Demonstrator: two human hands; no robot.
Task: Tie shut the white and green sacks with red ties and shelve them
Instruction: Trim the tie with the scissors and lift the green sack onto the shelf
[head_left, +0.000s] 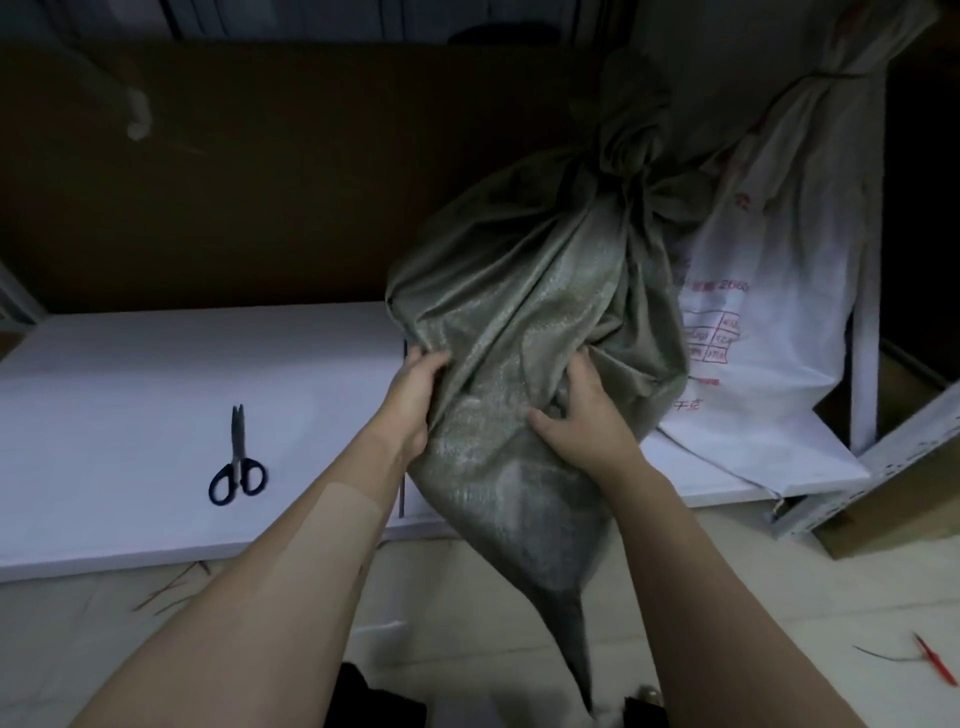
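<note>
A green woven sack (540, 312) with its neck bunched at the top leans on the white shelf board (130, 395), its lower corner hanging over the front edge toward the floor. My left hand (415, 400) grips the sack's left side. My right hand (582, 410) grips a fold of cloth on its front. Behind it to the right stands a white sack (769, 322) with red print, its neck tied near the top. A red tie (935, 667) lies on the floor at the far right.
Black-handled scissors (237, 460) lie on the shelf board to the left. Brown cardboard (260, 171) backs the shelf. A white metal upright (865, 338) and a perforated rail (883, 467) bound the right side. Thin red scraps (171, 587) lie on the pale floor.
</note>
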